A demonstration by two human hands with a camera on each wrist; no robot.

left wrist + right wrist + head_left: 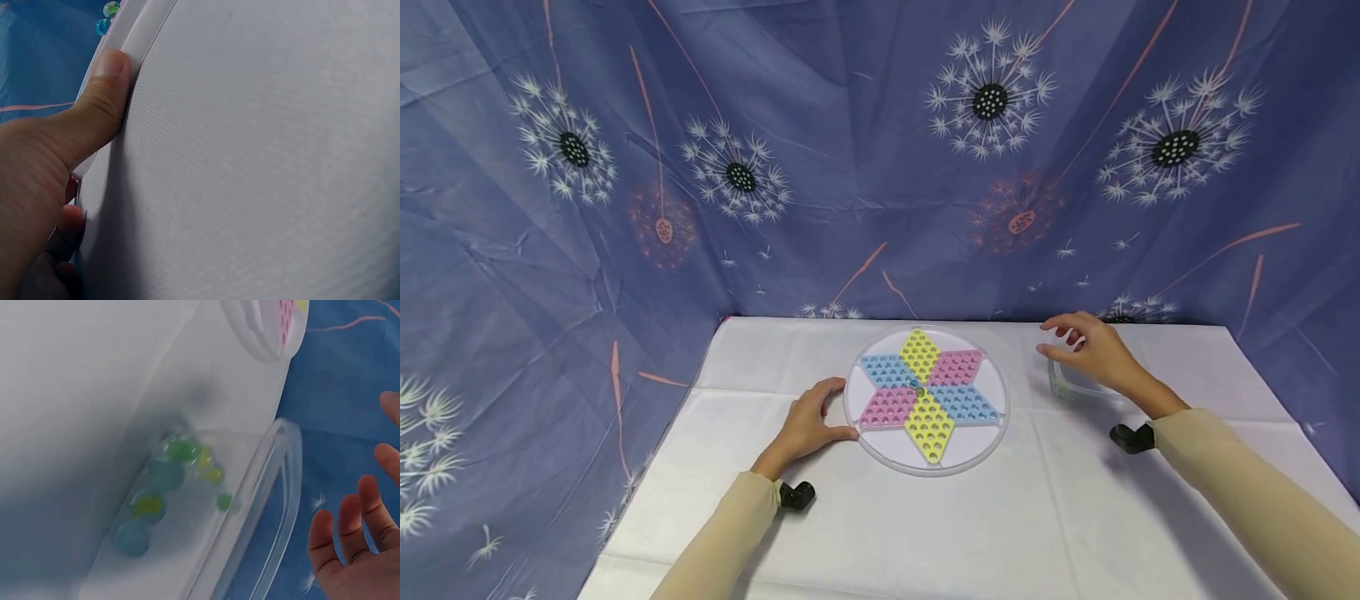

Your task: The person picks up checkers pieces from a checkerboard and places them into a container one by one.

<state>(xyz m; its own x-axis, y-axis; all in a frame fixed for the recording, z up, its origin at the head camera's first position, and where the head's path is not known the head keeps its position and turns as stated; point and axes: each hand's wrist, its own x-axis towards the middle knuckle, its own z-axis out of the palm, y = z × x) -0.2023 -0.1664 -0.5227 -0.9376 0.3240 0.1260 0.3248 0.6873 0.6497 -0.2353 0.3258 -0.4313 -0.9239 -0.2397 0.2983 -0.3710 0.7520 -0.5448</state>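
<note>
A round white Chinese checkers board (838,408) with a yellow, pink and blue star of holes lies on the table. Near its centre sit a blue marble (913,384) and a green marble (921,392). My left hand (806,423) touches the board's left rim, thumb and fingers spread apart along it; the thumb (103,94) rests against the edge in the left wrist view. My right hand (1092,350) hovers over a clear plastic box (289,456), its fingers loosely bent and nothing between them. Several green, yellow and blue marbles (182,450) show through the box wall.
A white cloth (1000,533) covers the table. Behind it and to the left hangs a blue curtain (850,167) with a dandelion print. The box stands right of the board, partly hidden by the right hand. Black camera mounts (797,496) sit at both wrists.
</note>
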